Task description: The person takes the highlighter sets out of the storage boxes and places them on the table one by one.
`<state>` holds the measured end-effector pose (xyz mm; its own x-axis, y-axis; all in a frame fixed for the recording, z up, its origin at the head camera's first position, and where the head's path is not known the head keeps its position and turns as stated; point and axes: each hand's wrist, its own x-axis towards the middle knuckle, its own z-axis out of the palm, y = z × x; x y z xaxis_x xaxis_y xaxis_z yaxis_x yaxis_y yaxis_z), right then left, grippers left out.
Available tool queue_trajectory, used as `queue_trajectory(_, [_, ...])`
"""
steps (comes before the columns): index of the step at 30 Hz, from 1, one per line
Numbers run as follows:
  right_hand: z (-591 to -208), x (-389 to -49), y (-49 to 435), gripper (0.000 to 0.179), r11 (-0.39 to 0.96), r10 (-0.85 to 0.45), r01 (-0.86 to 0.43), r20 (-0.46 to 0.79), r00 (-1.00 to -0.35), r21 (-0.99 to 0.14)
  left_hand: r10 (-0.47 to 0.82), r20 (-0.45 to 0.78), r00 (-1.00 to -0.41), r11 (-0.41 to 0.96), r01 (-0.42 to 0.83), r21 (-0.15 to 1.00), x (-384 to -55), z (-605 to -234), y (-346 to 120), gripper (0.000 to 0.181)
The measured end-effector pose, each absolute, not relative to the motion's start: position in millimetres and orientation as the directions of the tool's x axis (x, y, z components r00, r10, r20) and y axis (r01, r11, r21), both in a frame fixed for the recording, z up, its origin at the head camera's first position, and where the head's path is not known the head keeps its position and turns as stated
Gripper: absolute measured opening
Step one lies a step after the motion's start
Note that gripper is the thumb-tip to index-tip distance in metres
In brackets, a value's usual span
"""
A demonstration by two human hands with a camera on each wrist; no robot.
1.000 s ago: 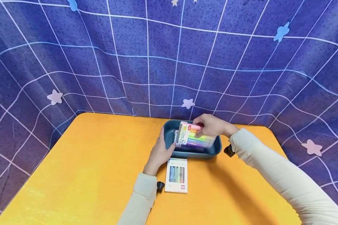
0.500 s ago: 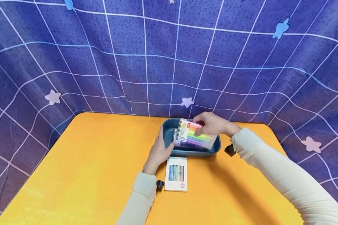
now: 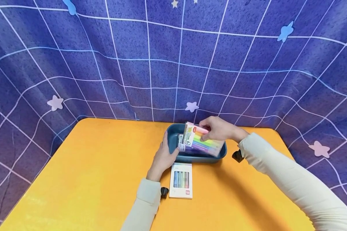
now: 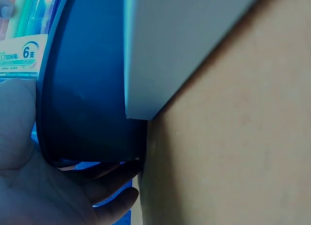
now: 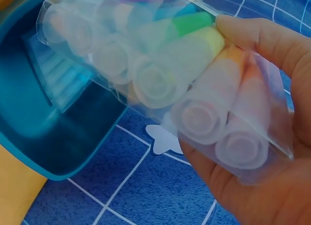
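My right hand [image 3: 218,129] pinches a clear pack of rainbow-coloured highlighters [image 3: 204,143] by its far edge, thumb on top. The pack is tilted over a dark blue plastic bin [image 3: 200,159]. In the right wrist view, the highlighters' round ends [image 5: 155,84] face the camera through the clear wrap. My left hand [image 3: 162,156] grips the bin's left end, thumb at the rim and fingers round the outside wall. Inside the bin lies another clear pack [image 3: 181,147] with a white label, partly hidden under the held one.
A white box of markers [image 3: 180,193] with a window lies on the yellow table [image 3: 104,173], against the bin's near side. A blue curtain [image 3: 162,73] with white grid lines and stars hangs right behind the table's back edge.
The highlighter pack in my right hand has tilted slightly, its right end swinging toward the bin's near side. My left hand stays at the bin's left end.
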<state>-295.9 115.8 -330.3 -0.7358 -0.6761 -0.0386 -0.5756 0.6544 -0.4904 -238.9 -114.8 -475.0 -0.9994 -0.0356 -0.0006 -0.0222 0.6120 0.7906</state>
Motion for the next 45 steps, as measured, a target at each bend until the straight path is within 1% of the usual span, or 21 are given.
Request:
queue_trajectory(10, [-325, -294, 116, 0.016, 0.651, -0.686, -0.599, -0.023, -0.727, -0.466, -0.039, -0.002, -0.999, 0.612, -0.026, 0.791, -241, -474, -116, 0.090])
queue_trajectory(24, [-325, -288, 119, 0.014, 0.690, -0.625, -0.535, -0.028, -0.780, -0.488, -0.040, -0.007, -0.999, 0.619, -0.030, 0.785, -243, -474, -119, 0.091])
queue_trajectory(30, [-327, -282, 120, 0.016, 0.687, -0.621, -0.538, -0.009, -0.784, -0.489, -0.038, -0.011, -0.999, 0.618, -0.032, 0.786, -241, -474, -119, 0.091])
queue_trajectory(39, [-331, -274, 124, 0.014, 0.709, -0.586, -0.498, -0.025, -0.810, -0.499, -0.042, -0.019, -0.999, 0.615, -0.041, 0.787, -241, -477, -117, 0.090])
queue_trajectory(45, [-335, -269, 132, 0.013, 0.710, -0.581, -0.498, -0.015, -0.814, -0.498, -0.037, -0.016, -0.999, 0.615, -0.035, 0.788, -241, -479, -116, 0.090])
